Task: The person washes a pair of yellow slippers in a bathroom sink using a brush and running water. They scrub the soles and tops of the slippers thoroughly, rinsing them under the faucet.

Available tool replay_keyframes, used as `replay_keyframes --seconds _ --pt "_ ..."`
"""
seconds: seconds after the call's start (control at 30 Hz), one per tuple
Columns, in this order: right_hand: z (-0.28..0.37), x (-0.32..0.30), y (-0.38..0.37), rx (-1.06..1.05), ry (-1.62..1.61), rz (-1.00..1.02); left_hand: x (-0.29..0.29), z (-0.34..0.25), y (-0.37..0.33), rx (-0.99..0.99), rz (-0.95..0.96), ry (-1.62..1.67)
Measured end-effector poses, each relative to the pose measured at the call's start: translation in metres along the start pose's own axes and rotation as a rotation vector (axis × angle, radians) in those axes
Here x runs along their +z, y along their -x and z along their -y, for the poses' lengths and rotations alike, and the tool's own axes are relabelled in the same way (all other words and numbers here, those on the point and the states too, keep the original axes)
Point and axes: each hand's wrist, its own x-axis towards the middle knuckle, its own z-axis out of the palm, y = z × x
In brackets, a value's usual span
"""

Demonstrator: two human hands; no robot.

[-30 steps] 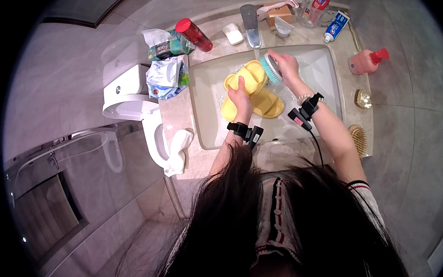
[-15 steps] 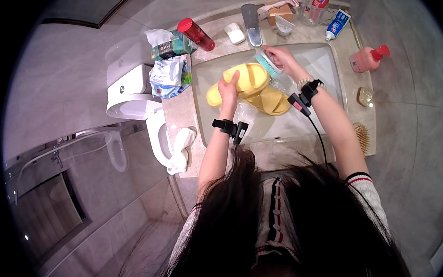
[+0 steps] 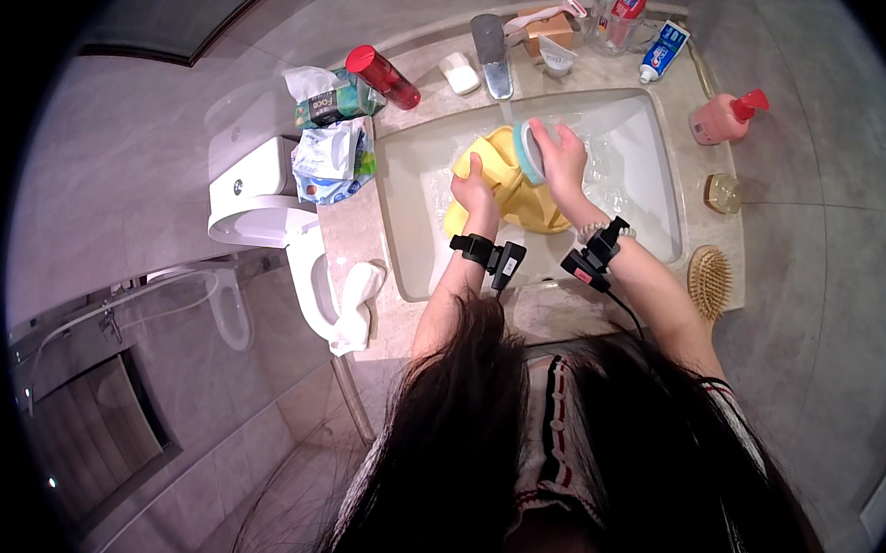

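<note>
We've got our left hand (image 3: 476,195) wrapped around a yellow slipper (image 3: 497,147) in the sink (image 3: 406,225), thumb on top; our right hand (image 3: 563,165) is gripping a teal-bristled scrub brush (image 3: 529,154) right up at that slipper, tho we can't really tell if the bristles touch; the other yellow slipper (image 3: 541,212) is lower in the sink, partly covered; grey faucet's (image 3: 493,57) just beyond.
</note>
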Motion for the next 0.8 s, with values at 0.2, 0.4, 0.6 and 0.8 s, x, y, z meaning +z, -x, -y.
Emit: replay_keyframes --seconds 0.2,0.4,0.6,0.8 --pt "0.012 -0.043 0.005 -0.294 0.451 0.252 -0.006 0.004 -0.024 0.108 0.033 -0.244" --pt "0.099 -0.043 -0.035 -0.713 0.391 0.307 -0.017 0.01 -0.034 0.053 0.189 -0.394" --pt "0.106 -0.03 -0.043 -0.846 0.708 0.374 -0.034 0.002 -0.03 -0.166 0.546 -0.31" --pt "0.095 -0.031 -0.031 -0.775 0.705 0.391 -0.049 0.001 -0.035 -0.191 0.523 -0.544"
